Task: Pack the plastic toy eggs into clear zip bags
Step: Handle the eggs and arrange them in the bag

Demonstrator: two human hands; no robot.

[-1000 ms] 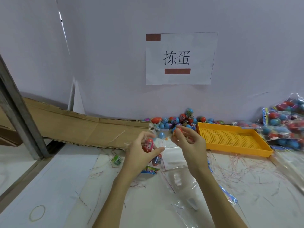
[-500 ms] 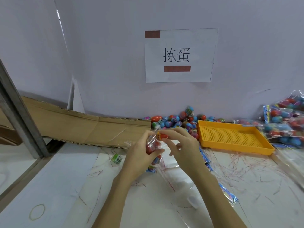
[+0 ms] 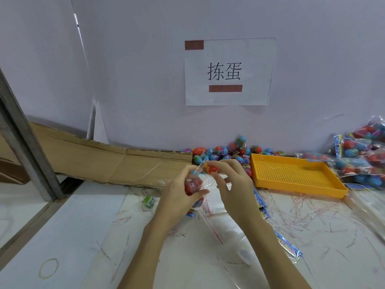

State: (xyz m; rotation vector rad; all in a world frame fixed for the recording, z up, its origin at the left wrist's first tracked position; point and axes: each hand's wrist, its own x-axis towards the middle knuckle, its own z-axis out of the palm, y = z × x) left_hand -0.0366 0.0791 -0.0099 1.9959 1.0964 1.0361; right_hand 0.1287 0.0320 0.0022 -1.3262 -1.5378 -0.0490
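Note:
My left hand (image 3: 179, 195) grips a small clear zip bag (image 3: 205, 185) above the table, with a red toy egg (image 3: 192, 186) inside it under my fingers. My right hand (image 3: 231, 184) pinches an orange-red toy egg (image 3: 211, 169) at the bag's open mouth. A heap of loose coloured toy eggs (image 3: 227, 153) lies against the wall behind my hands. More clear bags (image 3: 220, 228) lie flat on the table below my hands.
A yellow perforated tray (image 3: 291, 174) sits to the right. Filled bags of eggs (image 3: 362, 159) are piled at the far right. Flattened cardboard (image 3: 104, 161) leans along the wall at left. A green-labelled piece (image 3: 149, 201) and thin plastic strips litter the table.
My right hand has brought the orange-red egg from the pile side to the bag's mouth. Both hands have come closer together.

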